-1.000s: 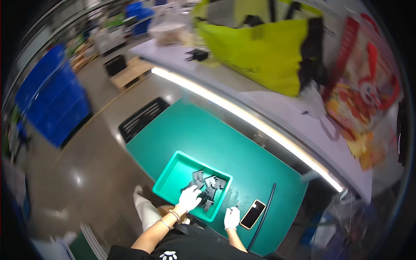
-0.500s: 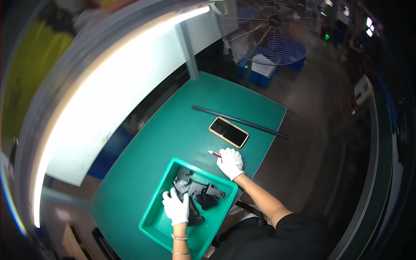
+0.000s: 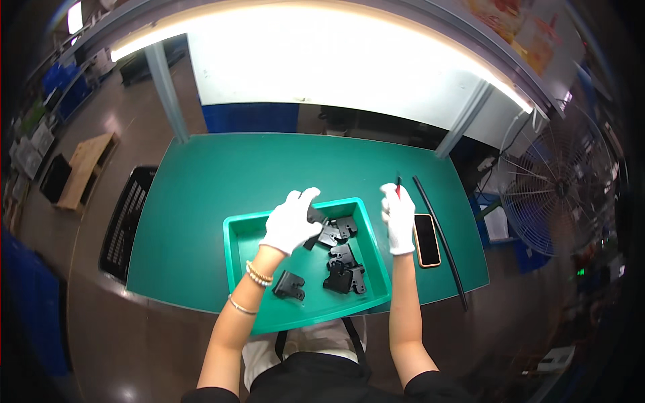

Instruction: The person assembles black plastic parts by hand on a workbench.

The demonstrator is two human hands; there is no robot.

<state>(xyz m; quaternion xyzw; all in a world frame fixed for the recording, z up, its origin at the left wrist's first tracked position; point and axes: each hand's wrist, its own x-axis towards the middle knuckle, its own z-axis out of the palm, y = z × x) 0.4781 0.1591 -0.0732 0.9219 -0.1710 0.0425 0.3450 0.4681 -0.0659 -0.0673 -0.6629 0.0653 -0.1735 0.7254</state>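
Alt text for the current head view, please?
A person's white-gloved left hand holds a black part over a green tray of other black parts, while the gloved right hand holds a slim red tool. A phone and a black rod lie to the right on the green table.

White gloves [image 3: 287, 226]; green tray [image 3: 316, 309]; black parts [image 3: 289, 285]; darker green tabletop [image 3: 188, 228]; orange-rimmed black phone [image 3: 426, 238].

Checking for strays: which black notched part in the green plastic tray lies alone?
The black notched part at the tray's near left; the others gather rightward or at the white-gloved left hand.
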